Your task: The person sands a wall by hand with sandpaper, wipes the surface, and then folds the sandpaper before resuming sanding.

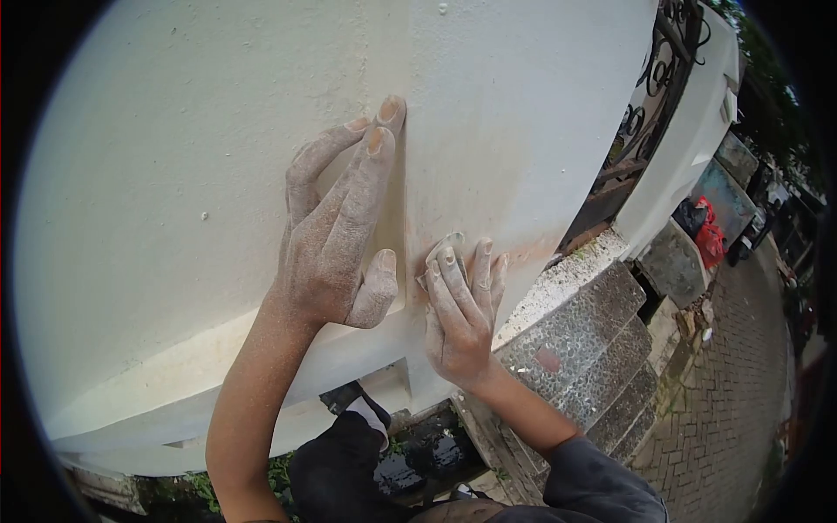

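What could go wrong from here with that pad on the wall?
The right hand is coated in pale dust, so its hold on the pad may slip, and fingertips could scrape the wall. A foot shows near a ditch with what looks like water in it, so a misstep could end there.

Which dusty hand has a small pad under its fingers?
The right hand, lower on the wall: a pale pad shows beneath its fingers, while the left hand shows no pad.
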`<state>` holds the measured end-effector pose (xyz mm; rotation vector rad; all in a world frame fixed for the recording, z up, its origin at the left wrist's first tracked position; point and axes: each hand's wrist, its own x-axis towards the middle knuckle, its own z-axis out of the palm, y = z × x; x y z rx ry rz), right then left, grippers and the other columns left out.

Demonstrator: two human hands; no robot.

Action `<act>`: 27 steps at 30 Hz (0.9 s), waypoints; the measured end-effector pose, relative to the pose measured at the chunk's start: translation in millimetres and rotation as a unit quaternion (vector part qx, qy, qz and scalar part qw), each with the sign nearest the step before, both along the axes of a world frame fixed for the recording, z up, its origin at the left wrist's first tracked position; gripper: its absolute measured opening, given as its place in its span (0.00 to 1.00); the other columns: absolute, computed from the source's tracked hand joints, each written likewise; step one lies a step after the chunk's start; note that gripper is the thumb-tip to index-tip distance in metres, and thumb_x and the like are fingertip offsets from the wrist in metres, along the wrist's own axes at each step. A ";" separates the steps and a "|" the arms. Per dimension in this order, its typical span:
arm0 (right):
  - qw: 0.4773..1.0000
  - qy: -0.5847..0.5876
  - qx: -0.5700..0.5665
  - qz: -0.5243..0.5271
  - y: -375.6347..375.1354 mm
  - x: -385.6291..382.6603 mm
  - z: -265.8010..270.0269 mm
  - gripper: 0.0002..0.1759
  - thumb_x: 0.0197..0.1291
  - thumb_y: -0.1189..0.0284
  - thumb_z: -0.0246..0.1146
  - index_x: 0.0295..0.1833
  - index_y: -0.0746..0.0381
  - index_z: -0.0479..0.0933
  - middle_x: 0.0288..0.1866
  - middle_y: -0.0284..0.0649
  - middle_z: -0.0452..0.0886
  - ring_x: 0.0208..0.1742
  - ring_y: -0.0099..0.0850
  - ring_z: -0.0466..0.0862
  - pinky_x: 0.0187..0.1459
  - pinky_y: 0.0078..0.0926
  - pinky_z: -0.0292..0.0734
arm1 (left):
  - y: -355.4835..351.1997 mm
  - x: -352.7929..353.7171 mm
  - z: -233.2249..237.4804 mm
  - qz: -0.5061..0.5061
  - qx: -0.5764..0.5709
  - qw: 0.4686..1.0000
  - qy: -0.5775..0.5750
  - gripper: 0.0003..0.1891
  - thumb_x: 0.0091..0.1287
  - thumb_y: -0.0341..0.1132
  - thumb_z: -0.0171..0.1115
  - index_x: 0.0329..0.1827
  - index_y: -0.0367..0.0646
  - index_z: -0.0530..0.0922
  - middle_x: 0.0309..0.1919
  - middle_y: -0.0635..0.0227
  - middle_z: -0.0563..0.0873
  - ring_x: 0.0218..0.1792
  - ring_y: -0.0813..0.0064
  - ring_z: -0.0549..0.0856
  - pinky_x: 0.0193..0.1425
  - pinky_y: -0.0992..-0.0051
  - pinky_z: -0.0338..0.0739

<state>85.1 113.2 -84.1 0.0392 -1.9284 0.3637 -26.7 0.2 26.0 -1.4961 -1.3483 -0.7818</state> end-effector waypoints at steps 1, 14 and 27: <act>1.000 -0.019 0.009 0.000 -0.2 0.7 -5.8 0.22 0.50 0.78 0.55 0.54 0.59 0.74 0.62 0.37 0.69 0.69 0.57 0.53 0.63 0.63 0.30 | -0.2 1.5 1.0 0.000 0.001 1.000 -0.003 0.42 0.36 0.32 0.47 0.64 0.33 0.60 0.62 0.53 0.67 0.62 0.57 0.65 0.66 0.57 0.56; 0.997 -0.002 0.074 0.001 7.0 -1.5 -8.6 0.21 0.48 0.83 0.53 0.52 0.71 0.73 0.62 0.50 0.67 0.69 0.59 0.50 0.63 0.63 0.34 | -1.1 3.8 3.0 -0.003 -0.007 1.000 -0.015 0.44 0.33 0.32 0.48 0.65 0.34 0.58 0.63 0.54 0.66 0.61 0.58 0.66 0.66 0.59 0.55; 0.999 0.031 0.045 0.000 17.0 -4.3 16.5 0.20 0.49 0.80 0.55 0.50 0.60 0.76 0.60 0.39 0.71 0.69 0.55 0.53 0.63 0.64 0.28 | 0.7 4.6 1.0 0.035 -0.002 0.999 0.002 0.40 0.38 0.32 0.47 0.64 0.35 0.61 0.62 0.55 0.68 0.61 0.59 0.66 0.66 0.59 0.56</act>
